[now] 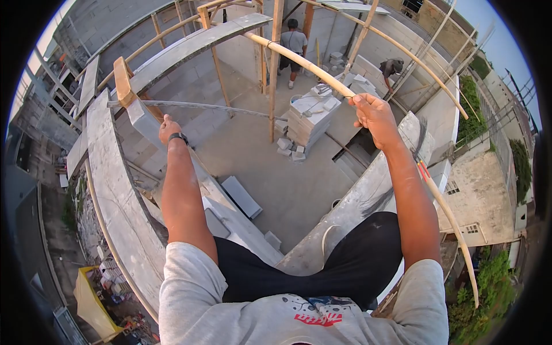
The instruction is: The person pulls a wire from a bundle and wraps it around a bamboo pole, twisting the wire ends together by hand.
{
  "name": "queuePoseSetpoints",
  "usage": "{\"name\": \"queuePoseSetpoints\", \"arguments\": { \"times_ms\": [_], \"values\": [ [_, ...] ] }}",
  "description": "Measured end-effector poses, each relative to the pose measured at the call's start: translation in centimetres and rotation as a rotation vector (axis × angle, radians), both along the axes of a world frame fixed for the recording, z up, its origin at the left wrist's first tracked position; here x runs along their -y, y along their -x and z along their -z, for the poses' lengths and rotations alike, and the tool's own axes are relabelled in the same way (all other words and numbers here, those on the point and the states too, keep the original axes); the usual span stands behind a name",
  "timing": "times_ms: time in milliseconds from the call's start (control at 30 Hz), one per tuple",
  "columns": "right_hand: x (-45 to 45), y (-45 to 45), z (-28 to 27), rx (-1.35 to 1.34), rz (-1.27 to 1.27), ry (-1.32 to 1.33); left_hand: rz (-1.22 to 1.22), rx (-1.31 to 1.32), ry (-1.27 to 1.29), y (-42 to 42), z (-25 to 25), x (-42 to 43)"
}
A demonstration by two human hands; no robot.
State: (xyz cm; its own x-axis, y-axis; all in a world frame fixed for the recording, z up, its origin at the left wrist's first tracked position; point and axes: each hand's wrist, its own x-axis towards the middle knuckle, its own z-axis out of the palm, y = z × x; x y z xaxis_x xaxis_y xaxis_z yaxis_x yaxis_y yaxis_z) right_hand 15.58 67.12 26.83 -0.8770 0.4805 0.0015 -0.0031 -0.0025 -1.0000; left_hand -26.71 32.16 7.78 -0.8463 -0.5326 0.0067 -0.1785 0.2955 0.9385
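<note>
My right hand (374, 118) pinches the near end of a pale bamboo pole (305, 62), which slopes down from the upper left. My left hand (169, 129), a dark watch on its wrist, is curled beside the upright white block (145, 122). What its fingers hold, if anything, is hidden. A tan wooden piece (122, 81) stands above this block. Just above the left hand, a thin grey strip (213, 106) crosses toward the middle.
Below, a block stack (307, 121) stands on the concrete floor (247, 144). Two people (294, 43) (392, 68) are at the back. Grey planks (118, 178) line the left; a wall top (351, 207) lies by my knees. A curved bamboo pole (451, 221) hangs outside, right.
</note>
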Motion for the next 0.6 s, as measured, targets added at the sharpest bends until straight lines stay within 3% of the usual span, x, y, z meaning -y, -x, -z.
{"name": "queuePoseSetpoints", "arguments": {
  "times_ms": [67, 100, 167, 233, 300, 333, 400, 500, 533, 600],
  "values": [
    [-0.6, 0.3, 0.8, 0.242, 0.325, -0.655, 0.26, 0.02, -0.947, 1.2, 1.2, -0.1],
    [-0.8, 0.1, 1.0, 0.241, 0.324, -0.657, 0.259, 0.019, -0.948, 0.9, 0.9, -0.1],
    [-1.1, -0.9, 1.5, 0.434, 0.272, -1.004, 0.385, -0.019, -0.874, 0.2, 0.1, -0.1],
    [-1.4, -2.3, 2.7, 0.643, 0.002, -1.132, 0.457, -0.035, -0.858, 0.9, 0.4, 0.4],
    [0.1, -4.3, 2.3, 0.801, -0.488, -0.789, 0.517, -0.055, -0.85, 1.4, 0.6, 0.8],
    [0.7, -5.6, 2.9, 0.929, -0.618, -0.416, 0.607, -0.03, -0.778, 1.1, 0.6, 1.1],
    [0.9, -9.7, 5.3, 0.634, -0.774, 0.08, 0.672, -0.009, -0.703, -0.1, 0.4, 1.6],
    [2.0, -14.2, 9.2, -0.038, -0.341, 0.462, 0.788, 0.129, -0.569, -2.4, -0.8, 0.5],
    [1.7, -14.4, 9.9, -0.043, -0.341, 0.469, 0.829, 0.169, -0.561, -3.0, -1.3, -0.1],
    [1.2, -15.2, 11.6, -0.084, 0.12, 0.547, 0.898, 0.222, -0.542, -3.6, -1.7, -1.5]
  ]
}}
